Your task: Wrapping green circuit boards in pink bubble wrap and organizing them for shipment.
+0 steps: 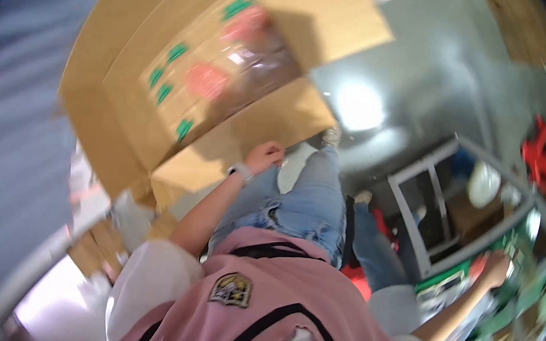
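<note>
My left hand [266,157], with a watch [242,172] on its wrist, hangs beside the near wall of a large cardboard box [247,132]. Its fingers are curled and nothing shows in them. Inside the box lies clear plastic wrapping [260,62] over blurred pinkish-red round shapes [207,80], with several green pieces [184,129] along it. Far to the right, my right hand [496,269] is closed among blurred green and clear items; a small reddish thing [477,266] is next to its fingers. What it grips cannot be made out.
A grey metal frame [413,206] stands on the right, with a white rounded object [483,184] in it. Beyond it is a red object [545,158]. Another denim-clad leg [376,253] shows beside mine. At left hangs blue-grey sheeting [12,136]; the grey floor [412,58] reflects light.
</note>
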Motion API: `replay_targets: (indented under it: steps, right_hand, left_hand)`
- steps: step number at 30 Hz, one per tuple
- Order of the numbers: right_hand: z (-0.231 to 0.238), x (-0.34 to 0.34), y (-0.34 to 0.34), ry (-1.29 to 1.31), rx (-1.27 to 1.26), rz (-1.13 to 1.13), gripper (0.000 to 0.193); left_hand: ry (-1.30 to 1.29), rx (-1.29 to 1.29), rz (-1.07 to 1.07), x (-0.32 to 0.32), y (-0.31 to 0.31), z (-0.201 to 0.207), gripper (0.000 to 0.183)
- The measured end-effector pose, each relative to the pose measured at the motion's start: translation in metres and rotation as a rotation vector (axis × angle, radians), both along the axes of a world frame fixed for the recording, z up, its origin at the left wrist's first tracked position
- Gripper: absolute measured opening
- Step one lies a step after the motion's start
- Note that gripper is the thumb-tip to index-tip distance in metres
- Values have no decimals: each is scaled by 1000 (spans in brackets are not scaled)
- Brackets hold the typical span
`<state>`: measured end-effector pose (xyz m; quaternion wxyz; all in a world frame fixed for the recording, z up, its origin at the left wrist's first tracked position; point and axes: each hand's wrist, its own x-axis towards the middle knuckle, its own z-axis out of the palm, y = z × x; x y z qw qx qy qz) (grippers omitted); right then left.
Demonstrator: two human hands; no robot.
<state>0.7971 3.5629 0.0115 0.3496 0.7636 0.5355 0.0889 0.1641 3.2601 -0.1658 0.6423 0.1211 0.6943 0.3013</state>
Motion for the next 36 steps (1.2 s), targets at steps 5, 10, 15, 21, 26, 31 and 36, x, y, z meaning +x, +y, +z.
replay_targets:
  steps: [5,10,15,21,26,31,36]
  right_hand:
    - [-36,-280,-14,1263,-272,179,29]
    - [-102,-566,-88,1350,-542,789,18]
    - [-219,-798,-134,1053,-93,1105,57]
    - [-328,-893,-60,532,-328,870,54]
    - [-269,-886,-155,1740,-359,315,23]
    - [-146,-864,-263,2119,-557,-270,21]
    - [-118,-851,-287,2258,-615,-583,29]
  left_hand:
    - [89,-38,214,-23,-52,-17,12]
    - [378,55,294,-51,-111,-32,12]
    - [339,128,586,-102,-138,-7,11]
    - [270,151,790,-176,-166,21,7]
    - [157,299,994,-230,-179,3,24]
    - [282,439,966,-282,-128,31,37]
    - [672,400,841,-280,-108,47,35]
